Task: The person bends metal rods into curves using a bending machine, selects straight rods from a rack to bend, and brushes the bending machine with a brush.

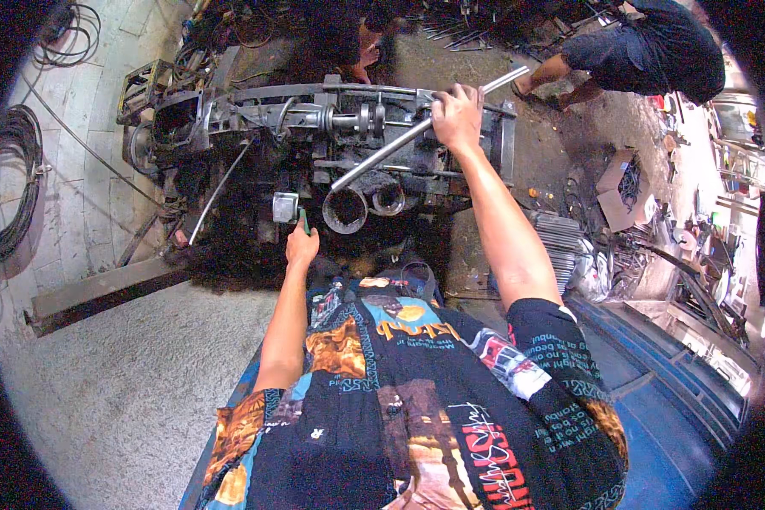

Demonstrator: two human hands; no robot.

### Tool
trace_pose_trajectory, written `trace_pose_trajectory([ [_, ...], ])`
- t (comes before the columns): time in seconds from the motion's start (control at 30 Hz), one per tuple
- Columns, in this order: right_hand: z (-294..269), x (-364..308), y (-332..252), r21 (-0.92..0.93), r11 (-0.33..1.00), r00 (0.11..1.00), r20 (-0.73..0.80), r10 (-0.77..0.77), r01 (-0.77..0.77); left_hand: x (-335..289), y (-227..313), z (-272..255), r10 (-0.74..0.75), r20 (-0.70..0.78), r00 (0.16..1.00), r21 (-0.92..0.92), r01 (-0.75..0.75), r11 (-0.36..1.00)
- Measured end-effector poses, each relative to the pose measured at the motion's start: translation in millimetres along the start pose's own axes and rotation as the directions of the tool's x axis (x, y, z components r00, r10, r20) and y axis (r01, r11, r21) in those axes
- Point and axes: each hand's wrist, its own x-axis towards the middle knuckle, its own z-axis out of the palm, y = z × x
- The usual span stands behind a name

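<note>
A worn, dark machine that looks like a lathe (268, 119) stretches across in front of me. A long bare metal rod (381, 155) slants over its right part, the near end low on the left and the far end up on the right. My right hand (457, 117) is closed around the rod from above. Lower down on the left, my left hand (301, 246) is closed on a short green handle (303, 222). Right beside that handle is a pale square box-shaped part (286, 207); whether the two are joined I cannot tell. Two hollow metal pipes (345, 210) sit below the rod.
Across the machine, a person's hand (367, 55) shows in shadow. Another person in dark clothes (646, 51) bends at the far right. Coiled cable (13, 183) hangs on the left. At right are a cardboard box (625, 189), scrap metal and a blue panel (663, 408).
</note>
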Motion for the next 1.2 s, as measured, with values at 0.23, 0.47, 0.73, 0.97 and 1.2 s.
trace_pose_trajectory([
  [0.23, 7.3, -1.4, 6.8, 0.007, 1.000, 0.998, -0.055, -0.006, 0.007, -1.8, 1.1, -3.5, 0.021, 0.007, 1.000, -0.032, -0.021, 0.999],
  [0.47, 0.7, 1.4, -2.3, -0.011, 1.000, 1.000, 0.007, 0.008, -0.008, -0.8, 0.0, -1.2, 0.022, 0.021, 1.000, -0.034, -0.022, 0.999],
  [0.73, -2.1, 0.8, -1.2, 0.019, 1.000, 0.999, 0.034, 0.020, -0.021, 1.6, -2.5, 1.6, 0.037, 0.021, 0.999, -0.021, -0.036, 0.999],
  [0.97, 1.3, 2.0, -2.8, -0.022, 1.000, 0.999, 0.050, 0.011, -0.010, 1.8, -3.6, 1.1, 0.049, 0.011, 0.999, 0.005, -0.049, 0.999],
  [1.2, 0.9, -0.2, -1.7, 0.020, 1.000, 1.000, 0.001, 0.012, -0.012, 0.0, -2.8, 0.1, 0.056, -0.003, 0.998, -0.002, -0.056, 0.998],
])
